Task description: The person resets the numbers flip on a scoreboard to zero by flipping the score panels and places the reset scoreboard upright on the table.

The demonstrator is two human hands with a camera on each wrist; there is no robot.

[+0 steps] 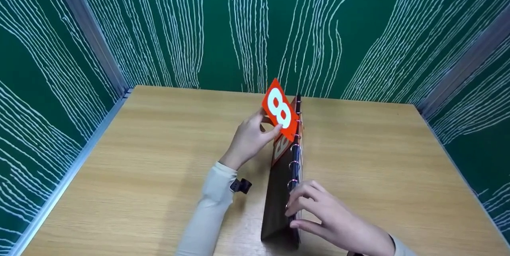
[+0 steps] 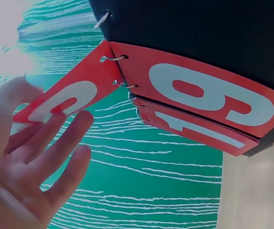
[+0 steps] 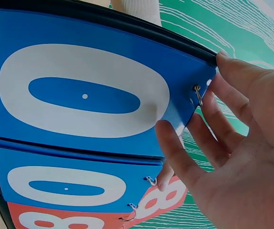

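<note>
A black tabletop flip scoreboard (image 1: 277, 208), shaped like a tent, stands edge-on with number cards hung on rings along its top. My left hand (image 1: 249, 140) pinches a red card with a white 8 (image 1: 275, 104), lifted at the far end; its thumb lies on the printed face. In the left wrist view, red cards showing 9 (image 2: 210, 93) and 1 (image 2: 194, 129) hang on one face. My right hand (image 1: 328, 216) holds the top edge at the near end, fingers around it. In the right wrist view, one fingertip meets a large blue 0 card (image 3: 94, 129), beside a smaller blue 0 card (image 3: 65, 188).
The scoreboard stands on a wooden table (image 1: 159, 160). Green walls with white wavy lines (image 1: 215, 48) rise behind and at both sides, with grey posts (image 1: 95, 36) at the corners. A small black device (image 1: 241, 185) sits at the left wrist.
</note>
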